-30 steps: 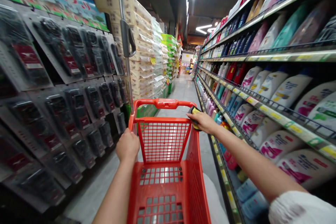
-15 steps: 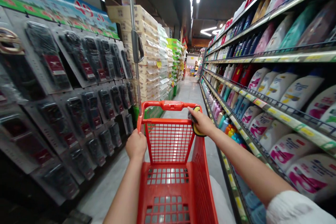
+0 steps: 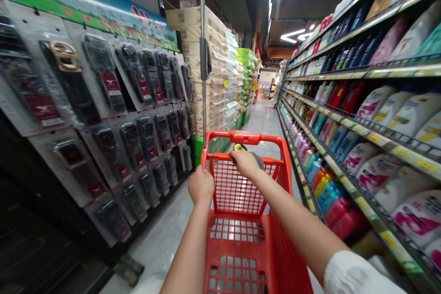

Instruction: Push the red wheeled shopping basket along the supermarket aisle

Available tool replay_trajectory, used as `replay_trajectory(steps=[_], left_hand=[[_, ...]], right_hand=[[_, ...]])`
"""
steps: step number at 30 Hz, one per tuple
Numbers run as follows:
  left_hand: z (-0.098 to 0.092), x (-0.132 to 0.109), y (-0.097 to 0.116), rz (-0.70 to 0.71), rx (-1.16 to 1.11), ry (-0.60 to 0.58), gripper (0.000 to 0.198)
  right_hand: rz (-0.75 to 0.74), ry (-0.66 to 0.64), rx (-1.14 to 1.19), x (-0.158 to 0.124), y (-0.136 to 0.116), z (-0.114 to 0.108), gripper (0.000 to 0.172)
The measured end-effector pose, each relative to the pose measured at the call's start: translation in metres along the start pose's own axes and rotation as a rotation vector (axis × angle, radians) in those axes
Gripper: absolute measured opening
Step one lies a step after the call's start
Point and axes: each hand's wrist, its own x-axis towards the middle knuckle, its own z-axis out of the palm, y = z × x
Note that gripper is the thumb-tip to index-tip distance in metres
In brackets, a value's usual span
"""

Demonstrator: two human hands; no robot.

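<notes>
Red shopping cart stands mid-aisle, lengthwise, directly under the camera. Left hand is clenched round the left upright of the cart's mesh end panel, just below the looped handle. Right hand rests on the top rail of that panel and is wrapped round a yellow-and-dark item; can't tell what it is, most of it hidden by the fingers. A metal pole rises from the cart's far left corner. Left of the cart: pegboard hung with dark packaged goods. Right of the cart: shelves of bottles. Beyond the cart: stacked cartons, with open aisle floor ahead. Judgement: the cart is under two-handed control, no goods show on its perforated floor, and the item has not been set down.
</notes>
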Motion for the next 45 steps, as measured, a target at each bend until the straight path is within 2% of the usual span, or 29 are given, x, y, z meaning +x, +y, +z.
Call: replay_trajectory(steps=[3,6,9,11,14,17,21,24,27,29,31,36,39,42,45], left_hand=[[-0.001,0.000,0.000,0.015,-0.001,-0.001,0.036],[-0.003,-0.001,-0.001,0.008,0.007,0.006,0.037],[-0.005,-0.003,-0.001,0.008,0.009,0.008,0.037],[-0.005,-0.003,-0.001,0.016,0.009,0.010,0.035],[-0.002,-0.003,-0.002,0.027,-0.004,0.015,0.035],[0.002,-0.003,-0.002,0.037,-0.021,0.023,0.035],[0.004,-0.003,-0.001,0.035,0.002,0.010,0.034],[0.004,-0.003,0.001,0.039,0.022,-0.006,0.034],[0.003,-0.003,0.001,0.029,0.049,-0.019,0.033],[0.003,-0.004,0.001,0.027,0.062,-0.026,0.033],[0.002,-0.005,0.002,0.035,0.062,-0.030,0.032],[0.000,-0.007,0.005,0.032,0.047,-0.039,0.033],[-0.002,-0.006,0.005,0.039,0.039,-0.040,0.034],[-0.004,-0.004,0.005,0.048,0.033,-0.055,0.036],[-0.006,-0.003,0.006,0.047,0.029,-0.059,0.037]], right_hand=[[-0.096,0.039,0.055,0.027,-0.045,0.006,0.036],[-0.167,0.071,0.086,0.037,-0.063,0.009,0.047],[-0.209,0.059,0.069,0.025,-0.045,0.008,0.047],[-0.126,0.093,0.048,0.008,-0.020,0.006,0.043],[0.079,0.136,0.043,-0.012,0.012,0.007,0.050],[0.078,0.091,0.057,-0.014,0.017,0.010,0.050],[-0.011,0.094,0.023,0.010,-0.024,0.014,0.042],[0.003,0.157,-0.004,0.029,-0.061,0.019,0.026],[-0.007,0.207,-0.037,0.033,-0.070,0.023,0.029],[-0.092,0.193,-0.061,0.026,-0.057,0.022,0.036],[-0.123,0.157,-0.082,0.011,-0.034,0.018,0.043],[0.056,0.083,-0.139,-0.041,0.040,0.001,0.049],[0.141,0.022,-0.154,-0.063,0.075,-0.014,0.045],[0.189,-0.017,-0.089,-0.063,0.103,-0.037,0.033],[0.259,0.097,-0.036,-0.049,0.128,-0.063,0.039]])
